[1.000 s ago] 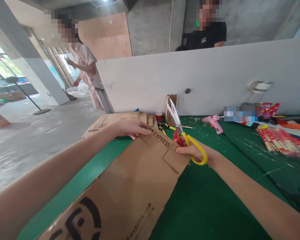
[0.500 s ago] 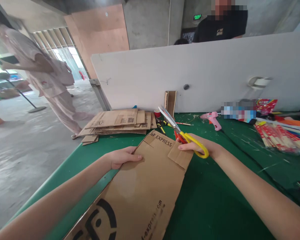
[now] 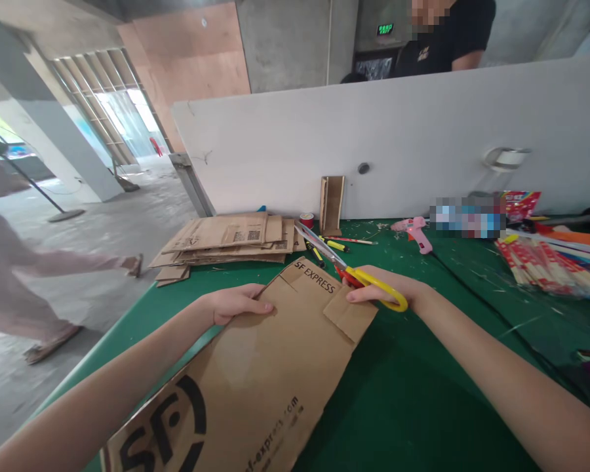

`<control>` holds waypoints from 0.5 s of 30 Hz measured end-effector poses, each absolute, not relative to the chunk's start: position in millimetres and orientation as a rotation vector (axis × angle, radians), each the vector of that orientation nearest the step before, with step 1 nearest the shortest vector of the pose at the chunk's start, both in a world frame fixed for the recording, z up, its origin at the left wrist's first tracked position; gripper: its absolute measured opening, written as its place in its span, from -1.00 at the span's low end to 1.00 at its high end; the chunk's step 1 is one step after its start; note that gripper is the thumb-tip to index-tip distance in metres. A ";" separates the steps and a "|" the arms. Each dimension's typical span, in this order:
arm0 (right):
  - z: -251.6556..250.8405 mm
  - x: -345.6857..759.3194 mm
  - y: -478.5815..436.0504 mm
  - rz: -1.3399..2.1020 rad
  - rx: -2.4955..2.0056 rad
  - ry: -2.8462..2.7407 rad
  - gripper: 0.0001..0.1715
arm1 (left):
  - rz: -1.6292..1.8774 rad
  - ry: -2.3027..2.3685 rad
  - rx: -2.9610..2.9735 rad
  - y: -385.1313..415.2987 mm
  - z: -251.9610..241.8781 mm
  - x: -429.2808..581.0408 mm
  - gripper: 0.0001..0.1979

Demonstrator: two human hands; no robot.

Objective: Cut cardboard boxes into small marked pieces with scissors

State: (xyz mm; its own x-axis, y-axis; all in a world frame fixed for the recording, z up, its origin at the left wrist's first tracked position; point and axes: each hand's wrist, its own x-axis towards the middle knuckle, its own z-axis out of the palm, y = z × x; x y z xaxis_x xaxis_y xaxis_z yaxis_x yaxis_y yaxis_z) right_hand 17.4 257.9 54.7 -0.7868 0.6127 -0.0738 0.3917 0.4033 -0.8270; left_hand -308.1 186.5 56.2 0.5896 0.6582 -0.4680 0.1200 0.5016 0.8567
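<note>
A long flat piece of brown cardboard (image 3: 250, 354) with SF Express print slants up from the lower left over the green table. My left hand (image 3: 238, 306) grips its left edge, thumb on top and fingers hidden underneath. At the upper right corner, my right hand (image 3: 378, 285) holds a pair of scissors (image 3: 378, 288) with yellow and red handles. The thumb of that hand also presses on a folded flap of the cardboard. The blades point away to the upper left, above the table and clear of the sheet.
A stack of flattened cardboard (image 3: 226, 239) lies at the back left. Behind the scissors are a red tape roll (image 3: 307, 220), a small cardboard channel (image 3: 332, 204) and a yellow-black cutter (image 3: 335, 244). Rightward lie a pink glue gun (image 3: 415, 233) and packaged sticks (image 3: 533, 265). A white partition (image 3: 285, 151) stands behind.
The cardboard has shifted slightly left and down, with both hands still on it. The scissors have dipped a little leftward. A person at the left has walked further toward the frame's edge.
</note>
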 end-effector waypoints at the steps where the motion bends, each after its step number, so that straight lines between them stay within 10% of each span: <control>1: 54.7 17.3 258.3 1.315 -0.882 -2.430 -0.69 | 0.379 0.918 1.023 187.2 56.8 -308.4 -0.58; 15: 53.3 15.9 254.6 1.418 -0.891 -2.328 -0.68 | 0.363 0.931 1.039 194.1 57.3 -311.4 -0.55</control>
State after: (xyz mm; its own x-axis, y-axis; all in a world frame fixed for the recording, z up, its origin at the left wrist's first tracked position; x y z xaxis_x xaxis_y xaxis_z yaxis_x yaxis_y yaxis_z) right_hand 15.9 254.6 53.3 -0.7731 0.6289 -0.0821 0.3616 0.3307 -0.8717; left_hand -311.4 194.1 57.3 0.5817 0.6551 -0.4821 0.1555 0.4922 0.8565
